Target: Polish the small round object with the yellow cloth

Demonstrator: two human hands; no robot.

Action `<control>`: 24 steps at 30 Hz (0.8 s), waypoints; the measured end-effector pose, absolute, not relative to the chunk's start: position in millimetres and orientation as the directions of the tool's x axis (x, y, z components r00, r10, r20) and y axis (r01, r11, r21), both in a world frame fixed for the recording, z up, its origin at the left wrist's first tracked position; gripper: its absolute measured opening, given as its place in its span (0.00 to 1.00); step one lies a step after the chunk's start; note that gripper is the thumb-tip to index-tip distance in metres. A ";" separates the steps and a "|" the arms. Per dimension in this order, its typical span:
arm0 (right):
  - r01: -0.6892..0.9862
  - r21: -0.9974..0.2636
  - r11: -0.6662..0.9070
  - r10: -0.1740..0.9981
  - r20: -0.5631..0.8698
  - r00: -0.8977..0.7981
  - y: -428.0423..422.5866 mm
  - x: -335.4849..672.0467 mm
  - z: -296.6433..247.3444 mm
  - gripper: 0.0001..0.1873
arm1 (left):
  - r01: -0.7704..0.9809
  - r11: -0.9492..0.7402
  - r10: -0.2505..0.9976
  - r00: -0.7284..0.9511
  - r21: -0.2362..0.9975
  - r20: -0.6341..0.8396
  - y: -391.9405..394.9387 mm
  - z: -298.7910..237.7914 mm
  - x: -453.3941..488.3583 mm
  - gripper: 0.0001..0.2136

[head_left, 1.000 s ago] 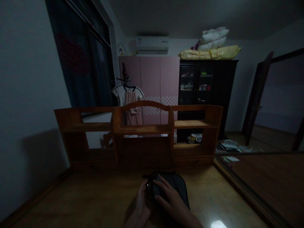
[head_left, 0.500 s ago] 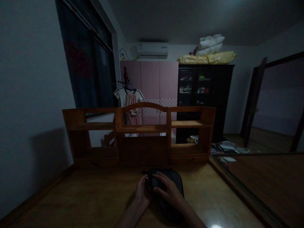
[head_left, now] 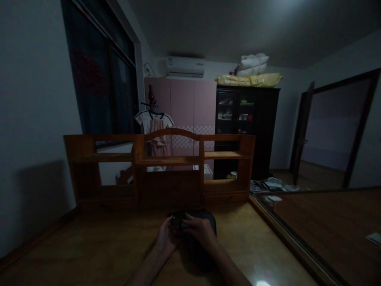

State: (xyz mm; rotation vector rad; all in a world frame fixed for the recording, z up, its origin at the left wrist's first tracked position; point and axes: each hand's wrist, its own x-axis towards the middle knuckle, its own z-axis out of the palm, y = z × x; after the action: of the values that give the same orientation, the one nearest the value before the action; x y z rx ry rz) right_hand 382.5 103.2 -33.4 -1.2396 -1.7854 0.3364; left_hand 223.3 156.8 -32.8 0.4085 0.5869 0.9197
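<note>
A small dark glossy object [head_left: 176, 222] is held above the desk, its exact kind lost in the dim light. My left hand [head_left: 166, 237] is closed around its left side, thumb and fingers upward. My right hand [head_left: 200, 229] reaches in from the right with bent fingers against a dark greyish part of it; what those fingers pinch is hard to make out. Beneath and behind both hands lies a black soft bag or case [head_left: 197, 254], partly covered by my right hand and forearm.
The wooden desk top [head_left: 104, 242] carries a wooden shelf unit [head_left: 169, 160] along its back. A raised edge [head_left: 282, 242] borders the desk on the right. Beyond stand a pink wardrobe [head_left: 181, 103], a dark cabinet [head_left: 264, 123] and hanging clothes [head_left: 157, 131].
The camera view has shifted, so the room and hands appear further left. Both hands stay on the dark object; the right fingers have bent in a little more over it.
</note>
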 end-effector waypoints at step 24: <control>0.771 -0.524 0.362 0.914 0.361 -0.184 115.5 388.5 -31.2 0.41 | -0.679 0.469 0.878 0.285 0.566 -0.385 179.1 -36.6 220.6 0.17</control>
State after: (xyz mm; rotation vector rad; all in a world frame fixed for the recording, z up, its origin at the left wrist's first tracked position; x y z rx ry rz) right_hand 388.5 115.5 -31.2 -1.4561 -2.0023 0.2953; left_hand 220.6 179.1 -36.6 0.3182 0.7264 1.0641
